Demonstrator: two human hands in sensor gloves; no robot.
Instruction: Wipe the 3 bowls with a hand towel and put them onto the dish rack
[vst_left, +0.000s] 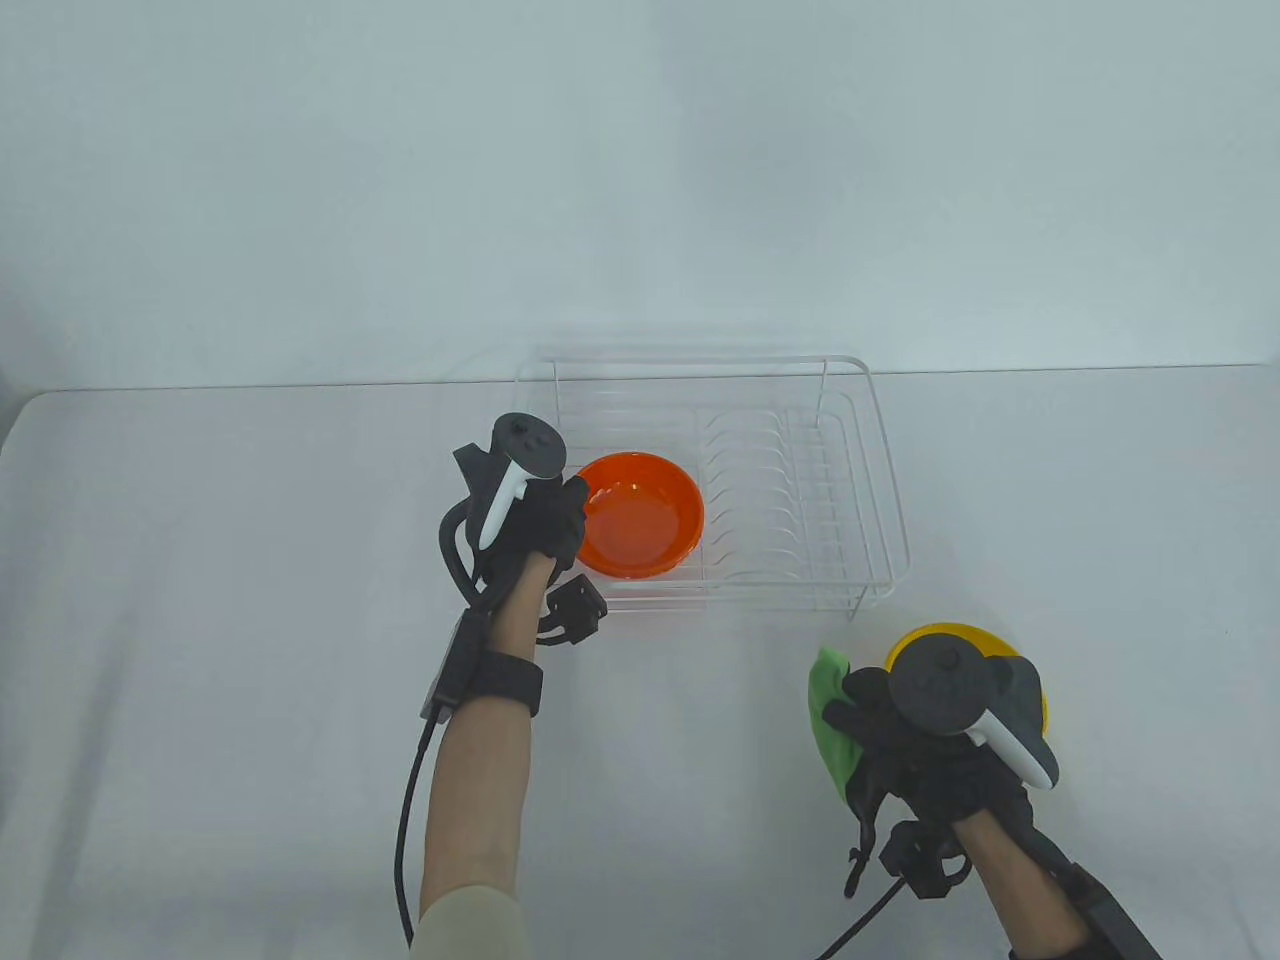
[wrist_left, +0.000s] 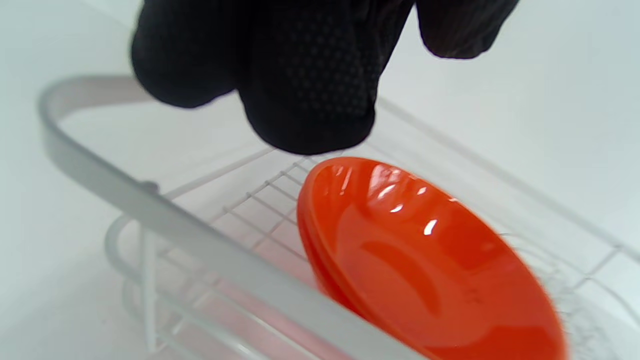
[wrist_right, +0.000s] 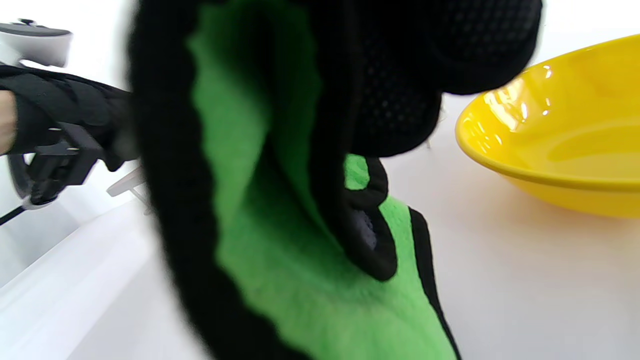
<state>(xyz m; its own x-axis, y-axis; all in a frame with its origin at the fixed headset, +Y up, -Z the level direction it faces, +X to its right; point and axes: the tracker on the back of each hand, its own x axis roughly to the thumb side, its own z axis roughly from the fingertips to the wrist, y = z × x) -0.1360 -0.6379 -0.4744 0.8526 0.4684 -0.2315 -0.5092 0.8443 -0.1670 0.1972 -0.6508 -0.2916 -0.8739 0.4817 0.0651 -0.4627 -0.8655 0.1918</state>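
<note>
An orange bowl (vst_left: 640, 520) lies in the left half of the white wire dish rack (vst_left: 880, 440). My left hand (vst_left: 565, 510) hovers at the bowl's left rim. In the left wrist view its fingers (wrist_left: 310, 100) hang just above the orange bowl (wrist_left: 425, 265), with the thumb held apart and no grip on the rim. My right hand (vst_left: 850, 705) grips a green hand towel (vst_left: 828, 725) with a black edge in front of the rack. Behind that hand a yellow bowl (vst_left: 945, 635) stands on the table, mostly hidden by the tracker. In the right wrist view the towel (wrist_right: 300, 300) hangs beside the yellow bowl (wrist_right: 565, 150).
The rack's right half has upright plate wires (vst_left: 770, 500) with nothing in them. Its front rail (wrist_left: 200, 240) runs close under my left wrist. The table's far edge (vst_left: 250, 388) meets a pale wall.
</note>
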